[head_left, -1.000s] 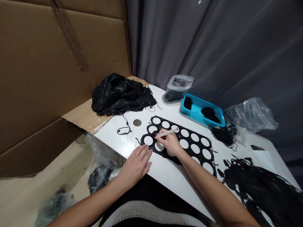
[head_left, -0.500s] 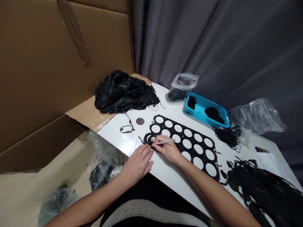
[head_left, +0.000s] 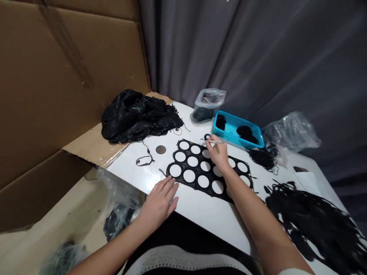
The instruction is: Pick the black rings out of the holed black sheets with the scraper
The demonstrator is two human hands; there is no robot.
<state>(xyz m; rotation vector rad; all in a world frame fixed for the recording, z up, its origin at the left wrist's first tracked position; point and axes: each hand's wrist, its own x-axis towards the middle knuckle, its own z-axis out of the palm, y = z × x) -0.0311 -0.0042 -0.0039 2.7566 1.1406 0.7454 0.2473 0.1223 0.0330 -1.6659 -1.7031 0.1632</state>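
A black sheet (head_left: 197,169) with rows of round holes lies flat on the white table. My left hand (head_left: 164,193) rests at its near left corner, fingers stretched out, fingertips on the sheet's edge. Above the far edge of the sheet, my right hand (head_left: 218,152) is closed on a thin white pen-like stick (head_left: 215,141). A small black ring (head_left: 207,136) shows at the fingertips of this hand; whether it is held or lies on the table, I cannot tell. Just beyond stands a blue basket (head_left: 229,135) with black pieces inside.
A heap of black sheets (head_left: 137,116) lies at the back left, near a dark disc (head_left: 160,149). Behind stands a clear bag (head_left: 208,105) of black pieces. Black scraps (head_left: 312,221) cover the right side. A cardboard box (head_left: 71,76) walls off the left.
My right hand has moved from the sheet's near left corner away to its far side, carrying the stick. The leftmost near hole is now uncovered. My left hand stays by the edge.
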